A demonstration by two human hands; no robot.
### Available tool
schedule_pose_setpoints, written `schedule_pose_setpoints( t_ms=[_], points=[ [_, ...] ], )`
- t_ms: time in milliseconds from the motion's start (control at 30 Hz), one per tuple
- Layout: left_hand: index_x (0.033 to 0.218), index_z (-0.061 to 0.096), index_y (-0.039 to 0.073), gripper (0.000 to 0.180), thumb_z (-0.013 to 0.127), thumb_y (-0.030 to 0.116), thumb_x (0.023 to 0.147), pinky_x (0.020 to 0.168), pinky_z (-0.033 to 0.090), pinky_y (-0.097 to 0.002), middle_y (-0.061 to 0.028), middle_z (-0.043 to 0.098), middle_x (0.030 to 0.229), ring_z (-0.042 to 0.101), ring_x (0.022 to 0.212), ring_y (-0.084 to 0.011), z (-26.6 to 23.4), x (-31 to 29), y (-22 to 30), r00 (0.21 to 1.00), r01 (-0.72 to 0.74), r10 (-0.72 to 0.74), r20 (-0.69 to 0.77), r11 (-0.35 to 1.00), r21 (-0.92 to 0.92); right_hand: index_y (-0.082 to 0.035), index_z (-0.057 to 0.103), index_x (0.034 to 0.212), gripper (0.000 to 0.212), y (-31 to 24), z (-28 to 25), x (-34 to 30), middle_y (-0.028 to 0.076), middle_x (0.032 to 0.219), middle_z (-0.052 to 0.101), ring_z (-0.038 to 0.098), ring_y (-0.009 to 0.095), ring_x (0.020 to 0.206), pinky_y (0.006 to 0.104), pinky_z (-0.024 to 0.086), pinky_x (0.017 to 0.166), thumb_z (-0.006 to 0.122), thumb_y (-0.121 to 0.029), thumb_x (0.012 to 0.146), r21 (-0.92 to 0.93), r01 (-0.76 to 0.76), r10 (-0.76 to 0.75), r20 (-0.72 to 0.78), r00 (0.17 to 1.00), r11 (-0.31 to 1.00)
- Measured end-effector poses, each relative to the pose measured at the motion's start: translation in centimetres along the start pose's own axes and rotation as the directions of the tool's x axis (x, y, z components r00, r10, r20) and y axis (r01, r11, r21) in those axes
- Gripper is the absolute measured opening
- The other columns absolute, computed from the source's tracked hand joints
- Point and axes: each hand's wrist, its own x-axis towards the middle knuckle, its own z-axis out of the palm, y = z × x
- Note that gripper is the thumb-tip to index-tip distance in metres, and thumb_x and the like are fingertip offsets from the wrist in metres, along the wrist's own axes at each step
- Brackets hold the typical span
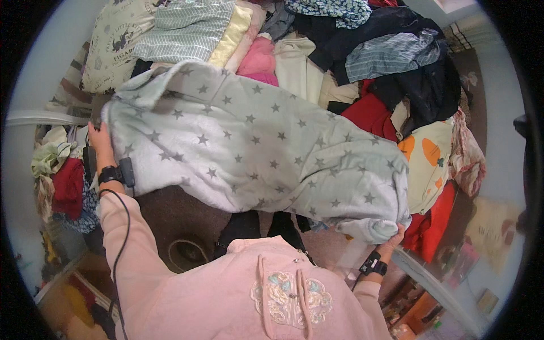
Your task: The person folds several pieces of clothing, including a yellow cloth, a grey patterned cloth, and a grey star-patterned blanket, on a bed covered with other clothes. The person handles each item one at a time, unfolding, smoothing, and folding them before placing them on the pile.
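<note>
- Far left: heaped crumpled clothes point(69, 187), thin woven-looking fabric, red, pale green and blue print.
- Left hand point(102, 144): at the blanket's left edge, touching; finger closure partly hidden, can't tell.
- Centre: grey-white blanket point(249, 141), plush-looking, dark star print, soft folds. Spans between both hands, left edge folded over at top, lower edge in front of the person's legs.
- Behind it: striped folded cloth point(184, 31), flat and layered; smooth bright pink cloth point(258, 56); loose dark garments point(428, 93).
- Right hand point(390, 242): fingers closed on the blanket's lower right corner; fabric bunches into a rounded roll just left of the fingertips.
- Right: cream cloth with orange shapes point(428, 158), wrinkled; red cloth point(432, 224) below, draped.
</note>
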Motion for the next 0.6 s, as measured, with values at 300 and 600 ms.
schedule_pose_setpoints(
  t_ms=[300, 600],
  points=[
    [0.116, 0.050, 0.007, 0.040, 0.062, 0.007, 0.078, 0.072, 0.043, -0.0212, -0.0014, 0.052, 0.100, 0.049, 0.083, -0.0078, 10.9, -20.5, 9.8, 0.623, 0.314, 0.234, 0.746, 0.799, -0.513, -0.005, 0.058, 0.072, 0.016, 0.6, 6.8, -5.9, 0.009, 0.075, 0.061, 0.058, 0.024, 0.072, 0.0358, 0.047, 0.072, 0.058, -0.020, 0.067, 0.013, 0.122, -0.123, 0.084, 0.989, 0.992],
    [0.121, 0.047, 0.006, 0.043, 0.061, 0.018, 0.083, 0.081, 0.044, -0.0262, -0.0037, 0.052, 0.111, 0.053, 0.093, -0.0125, 6.6, -42.7, 29.7, -0.247, 0.419, 0.681, 0.690, 0.717, -0.558, 0.000, 0.053, 0.109, 0.047, 1.3, 7.9, -10.5, 0.011, 0.093, 0.060, 0.059, 0.026, 0.082, 0.0354, 0.048, 0.076, 0.055, -0.012, 0.064, -0.226, 0.125, -0.072, 0.227, 0.971, 0.966]
  ],
)
